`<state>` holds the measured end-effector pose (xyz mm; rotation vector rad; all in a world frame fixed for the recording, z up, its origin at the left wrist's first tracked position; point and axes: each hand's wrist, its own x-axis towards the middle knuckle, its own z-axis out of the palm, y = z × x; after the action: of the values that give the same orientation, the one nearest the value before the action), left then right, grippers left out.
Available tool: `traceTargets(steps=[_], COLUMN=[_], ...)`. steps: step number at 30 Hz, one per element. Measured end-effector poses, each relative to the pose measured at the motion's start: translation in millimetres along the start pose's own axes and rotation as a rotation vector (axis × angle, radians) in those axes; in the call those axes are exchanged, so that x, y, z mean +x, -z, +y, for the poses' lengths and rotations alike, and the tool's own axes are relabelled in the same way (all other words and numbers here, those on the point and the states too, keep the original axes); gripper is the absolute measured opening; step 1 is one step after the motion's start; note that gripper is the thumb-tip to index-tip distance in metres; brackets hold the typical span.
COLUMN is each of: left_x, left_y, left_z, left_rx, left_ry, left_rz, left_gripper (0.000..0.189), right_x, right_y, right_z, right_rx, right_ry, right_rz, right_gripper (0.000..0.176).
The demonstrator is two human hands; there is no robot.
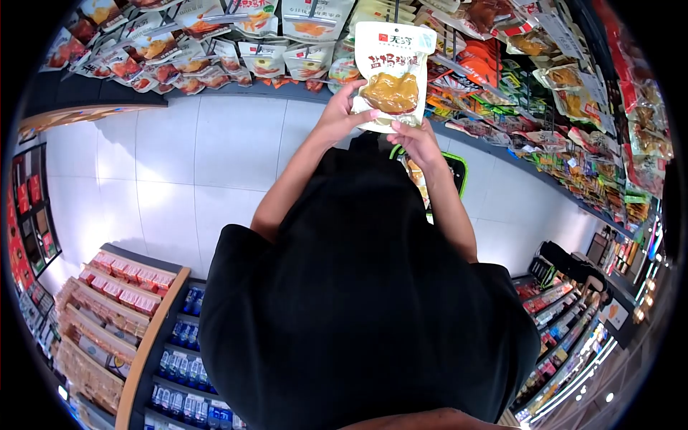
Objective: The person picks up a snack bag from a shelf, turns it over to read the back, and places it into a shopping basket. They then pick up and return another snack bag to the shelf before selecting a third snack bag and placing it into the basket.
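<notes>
A cream-coloured food pouch (393,77) with red lettering and a golden-brown piece of food showing through its front is held upright before the hanging packets. My left hand (342,115) grips its lower left side, with the thumb on the front. At the bottom right edge, my right hand (419,141) pinches the pouch between thumb and fingers. Behind and below my right hand is a basket (464,175) with a green rim and packaged items inside, partly hidden by my arm and body.
Hanging packets (264,60) line the display across the top and right. Bottles (188,333) and boxed goods (129,287) fill shelves at the lower left. A person in dark clothes (570,261) is at the right, near more shelves. Tiled floor (168,154) lies between.
</notes>
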<state>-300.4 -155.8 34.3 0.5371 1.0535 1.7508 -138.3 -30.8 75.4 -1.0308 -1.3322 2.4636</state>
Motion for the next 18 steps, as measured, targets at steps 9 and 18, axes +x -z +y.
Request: traceTargets(steps=[9, 18], left_x=[-3.0, -10.1], left_y=[-9.7, -2.5], left_z=[1.7, -0.7], left_rx=[0.076, 0.052], left_ry=[0.036, 0.098], left_rz=[0.007, -0.048], left_gripper=[0.066, 0.068], right_x=[-6.8, -11.5], right_y=[10.5, 4.5], right_z=[14.4, 27.2], right_rx=[0.072, 0.057], right_ry=[0.002, 0.020], right_rz=[0.001, 0.015], right_gripper=[0.027, 0.024])
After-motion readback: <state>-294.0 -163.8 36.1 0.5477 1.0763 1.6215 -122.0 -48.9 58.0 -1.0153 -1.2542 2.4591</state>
